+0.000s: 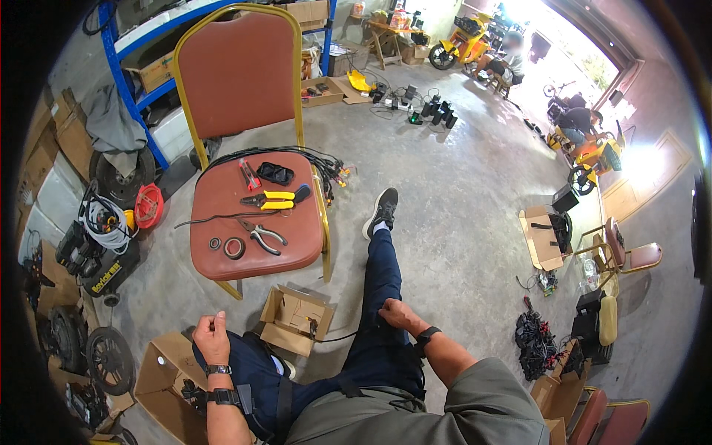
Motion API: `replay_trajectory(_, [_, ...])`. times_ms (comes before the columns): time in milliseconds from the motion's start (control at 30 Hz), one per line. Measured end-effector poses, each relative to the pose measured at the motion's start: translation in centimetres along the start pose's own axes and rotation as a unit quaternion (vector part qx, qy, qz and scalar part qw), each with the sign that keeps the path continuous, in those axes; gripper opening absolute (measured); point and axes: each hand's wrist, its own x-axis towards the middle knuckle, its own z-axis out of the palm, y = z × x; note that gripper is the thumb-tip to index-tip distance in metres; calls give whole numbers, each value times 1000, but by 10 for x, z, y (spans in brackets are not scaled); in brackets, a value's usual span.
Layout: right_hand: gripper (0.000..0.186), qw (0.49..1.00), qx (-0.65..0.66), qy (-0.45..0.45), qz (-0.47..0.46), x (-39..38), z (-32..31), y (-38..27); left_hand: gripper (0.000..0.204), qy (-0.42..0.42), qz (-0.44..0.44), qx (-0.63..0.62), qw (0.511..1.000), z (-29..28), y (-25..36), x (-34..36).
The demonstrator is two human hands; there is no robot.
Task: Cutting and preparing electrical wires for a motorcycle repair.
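My left hand (213, 339) is at my left knee, thumb raised and fingers folded in, with nothing seen in it. On my right trouser leg rests my right hand (400, 314), fingers curled against the cloth; what they hold, if anything, is hidden. Between my legs stands an open cardboard box (288, 338) with a small wired part inside. A black cable (337, 339) runs from it toward my right leg. The red padded chair (289, 256) ahead carries yellow-handled wire strippers (278, 200), grey-handled pliers (261, 236), a red-and-grey tool (249, 175), tape rolls (234, 248) and a black case (275, 173).
A bundle of black cables (315, 157) lies across the chair's back seat edge. Left are a compressor (107, 274), wheels (110, 360) and another open box (165, 382). Black chargers (437, 111) sit on the far floor; people and yellow scooters (475, 48) are beyond.
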Motion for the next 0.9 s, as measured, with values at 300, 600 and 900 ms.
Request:
replay_trajectory(300, [34,1000,-4,-4,-13,-1,0,1,31,13,4,-7,1000,0,-2,-1])
replay_trajectory(600, [34,1000,-2,10,-23,1,3,6,31,10,6,-14,1000,0,0,0])
replay_trajectory(900, [32,1000,12,5,-12,1,2,5,31,19,10,-15,1000,2,-1,-1])
